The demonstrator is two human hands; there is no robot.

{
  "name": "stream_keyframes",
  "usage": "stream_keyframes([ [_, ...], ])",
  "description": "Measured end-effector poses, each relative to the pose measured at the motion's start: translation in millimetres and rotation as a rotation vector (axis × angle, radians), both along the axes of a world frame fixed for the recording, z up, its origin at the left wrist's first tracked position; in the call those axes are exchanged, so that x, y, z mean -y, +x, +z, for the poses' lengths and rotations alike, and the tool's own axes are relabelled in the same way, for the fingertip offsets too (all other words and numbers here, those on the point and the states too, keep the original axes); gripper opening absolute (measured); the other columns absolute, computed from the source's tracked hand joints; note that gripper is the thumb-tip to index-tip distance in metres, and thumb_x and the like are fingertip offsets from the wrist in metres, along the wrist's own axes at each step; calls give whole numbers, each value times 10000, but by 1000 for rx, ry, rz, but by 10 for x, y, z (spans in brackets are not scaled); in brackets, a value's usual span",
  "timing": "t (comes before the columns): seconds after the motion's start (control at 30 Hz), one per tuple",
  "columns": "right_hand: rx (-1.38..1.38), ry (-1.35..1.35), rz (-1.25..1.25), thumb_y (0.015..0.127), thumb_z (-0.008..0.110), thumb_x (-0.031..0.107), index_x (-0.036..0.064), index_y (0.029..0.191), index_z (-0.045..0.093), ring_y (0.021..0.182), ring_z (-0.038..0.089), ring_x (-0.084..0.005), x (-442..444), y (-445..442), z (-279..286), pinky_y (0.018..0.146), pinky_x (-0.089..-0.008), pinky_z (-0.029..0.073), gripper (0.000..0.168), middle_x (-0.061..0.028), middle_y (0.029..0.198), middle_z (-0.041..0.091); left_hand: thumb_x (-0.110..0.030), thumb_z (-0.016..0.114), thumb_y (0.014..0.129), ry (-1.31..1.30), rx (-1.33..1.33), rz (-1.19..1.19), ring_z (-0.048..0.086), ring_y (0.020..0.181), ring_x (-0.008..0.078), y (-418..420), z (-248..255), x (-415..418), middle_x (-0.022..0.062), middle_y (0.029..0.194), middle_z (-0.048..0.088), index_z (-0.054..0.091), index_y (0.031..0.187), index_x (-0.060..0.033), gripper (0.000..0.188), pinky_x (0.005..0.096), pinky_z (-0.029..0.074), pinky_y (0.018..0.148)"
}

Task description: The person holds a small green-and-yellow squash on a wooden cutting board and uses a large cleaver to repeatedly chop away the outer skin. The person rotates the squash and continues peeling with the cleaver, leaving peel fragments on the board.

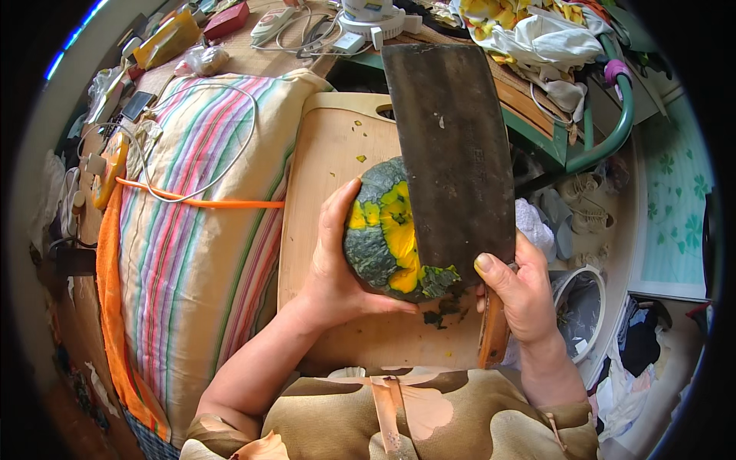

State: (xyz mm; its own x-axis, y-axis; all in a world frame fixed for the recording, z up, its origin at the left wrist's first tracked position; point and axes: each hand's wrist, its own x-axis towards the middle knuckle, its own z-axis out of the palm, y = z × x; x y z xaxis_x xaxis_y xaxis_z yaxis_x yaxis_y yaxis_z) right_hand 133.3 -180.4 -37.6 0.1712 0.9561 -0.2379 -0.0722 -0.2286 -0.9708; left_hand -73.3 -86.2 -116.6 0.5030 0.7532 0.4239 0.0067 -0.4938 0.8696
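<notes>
My left hand [336, 270] grips a dark green pumpkin [374, 247] from its left side, thumb beneath and fingers over the top. Yellow flesh shows where patches of its rind are cut away. In my right hand [517, 287] is a broad dark cleaver [460, 155] with a wooden handle [493, 328]. The blade lies over the pumpkin's right side and hides that part. A loosened strip of rind [440, 280] is at the blade's lower edge. Under the pumpkin is a wooden cutting board [322, 149], with dark rind scraps [440, 313] and small bits on it.
Left of the board is a striped cushion [195, 230] with a white cable and an orange cord [230, 203] across it. A green metal frame [621, 126] curves at the right. Below it are shoes [581, 201] and a lined waste bin [581, 310].
</notes>
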Motion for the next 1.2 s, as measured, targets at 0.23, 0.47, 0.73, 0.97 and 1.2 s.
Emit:
stream_keyframes([
  [0.23,-239,36,-204,894,585,126,23,1121,531,590,534,-88,144,223,-87,475,-218,467,255,-30,858,574,-361,923,484,-209,235,-109,391,1275,266,55,69,-38,180,1379,339,99,1442,-10,1311,400,336,1067],
  [0.47,-269,-17,-130,897,598,151,34,1094,541,598,532,-75,129,323,-148,486,-213,465,235,-5,831,559,-394,923,452,-271,162,-56,426,1253,275,62,151,-27,168,1375,351,119,1442,-27,1327,417,373,1050],
  [0.73,-266,-69,-144,893,610,188,28,1079,542,606,541,-83,122,319,-120,489,-215,464,254,-10,834,560,-420,919,423,-167,39,-92,357,1301,264,-45,141,-83,155,1422,265,71,1453,-41,1387,414,326,1080],
  [0.97,-286,10,-142,894,599,172,26,1089,536,602,570,-100,137,361,-177,479,-222,468,252,-28,830,573,-286,927,499,-279,113,-123,385,1281,262,30,207,-57,162,1393,311,62,1455,-55,1310,419,350,1066],
  [1.2,-270,93,-14,897,593,155,37,1204,514,645,590,-83,183,358,-208,503,-206,472,338,-35,938,622,-275,922,518,-188,33,-118,400,1273,267,16,212,-64,167,1390,313,55,1457,-70,1293,426,379,1047],
])
